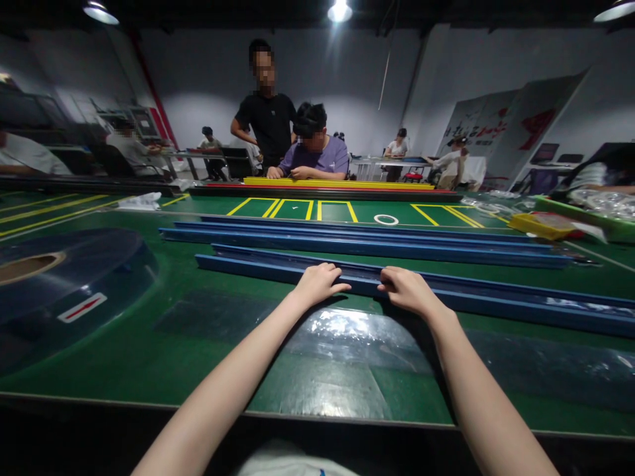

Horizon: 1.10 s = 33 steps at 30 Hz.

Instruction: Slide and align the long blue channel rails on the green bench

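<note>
A long blue U-shaped channel (pixel 262 266) lies across the table in front of me, its open side up. My left hand (pixel 319 282) is on its near wall, fingers bent over the edge and thumb on the near side. A short way to the right, my right hand (pixel 405 288) curls its fingers around the same wall; its fingertips are partly hidden. Between the hands a stretch of the channel shows. Nearer to me, a strip of clear plastic film (pixel 342 334) lies flat and shiny under my forearms.
Behind the channel lie more blue channels (pixel 347 244). A large roll of clear film (pixel 114 291) sits on the left. Beyond are a white ring (pixel 385 219), yellow tape marks (pixel 290 200) and a yellow channel (pixel 342 184). Across the table one person sits and another stands. A yellow tray (pixel 540 226) is at right.
</note>
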### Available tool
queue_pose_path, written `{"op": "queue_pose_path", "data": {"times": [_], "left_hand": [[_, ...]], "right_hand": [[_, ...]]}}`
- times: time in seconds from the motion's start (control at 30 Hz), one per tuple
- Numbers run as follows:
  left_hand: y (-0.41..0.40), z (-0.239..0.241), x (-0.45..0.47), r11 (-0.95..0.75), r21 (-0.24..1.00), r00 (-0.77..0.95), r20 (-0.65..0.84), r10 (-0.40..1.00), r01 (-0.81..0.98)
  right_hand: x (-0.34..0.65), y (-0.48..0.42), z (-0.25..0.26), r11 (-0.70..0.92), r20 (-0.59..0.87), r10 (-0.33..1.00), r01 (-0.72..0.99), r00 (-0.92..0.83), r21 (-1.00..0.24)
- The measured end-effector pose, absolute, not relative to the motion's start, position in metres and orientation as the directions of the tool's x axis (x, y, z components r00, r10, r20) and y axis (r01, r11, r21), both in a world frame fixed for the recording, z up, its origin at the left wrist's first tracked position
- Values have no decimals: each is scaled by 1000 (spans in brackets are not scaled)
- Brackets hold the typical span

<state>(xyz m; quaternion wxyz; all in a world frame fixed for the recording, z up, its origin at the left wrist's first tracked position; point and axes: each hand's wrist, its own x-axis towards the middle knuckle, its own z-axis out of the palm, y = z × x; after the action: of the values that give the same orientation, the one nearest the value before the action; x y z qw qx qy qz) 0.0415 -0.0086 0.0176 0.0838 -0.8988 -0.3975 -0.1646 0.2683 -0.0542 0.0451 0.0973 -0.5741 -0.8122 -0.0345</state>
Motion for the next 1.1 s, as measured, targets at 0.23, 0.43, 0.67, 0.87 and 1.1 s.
{"op": "queue_pose_path", "data": {"times": [0.23, 0.43, 0.67, 0.87, 1.1], "left_hand": [[-2, 15, 35, -735, -130, 706, 430, 563, 666], [0, 10, 33, -727, -152, 704, 441, 556, 669], [-2, 8, 32, -689, -165, 677, 443, 587, 706], [-7, 6, 33, -635, -151, 630, 425, 651, 758], [-9, 4, 34, -628, -146, 618, 441, 650, 765]], "right_hand": [[265, -57, 46, 322, 208, 929, 945, -305, -57], [265, -58, 46, 318, 205, 931, 947, -303, -45], [264, -58, 46, 310, 208, 933, 950, -295, -40], [262, -58, 47, 291, 198, 939, 957, -281, -22], [261, -58, 46, 309, 206, 930, 951, -303, 3]]}}
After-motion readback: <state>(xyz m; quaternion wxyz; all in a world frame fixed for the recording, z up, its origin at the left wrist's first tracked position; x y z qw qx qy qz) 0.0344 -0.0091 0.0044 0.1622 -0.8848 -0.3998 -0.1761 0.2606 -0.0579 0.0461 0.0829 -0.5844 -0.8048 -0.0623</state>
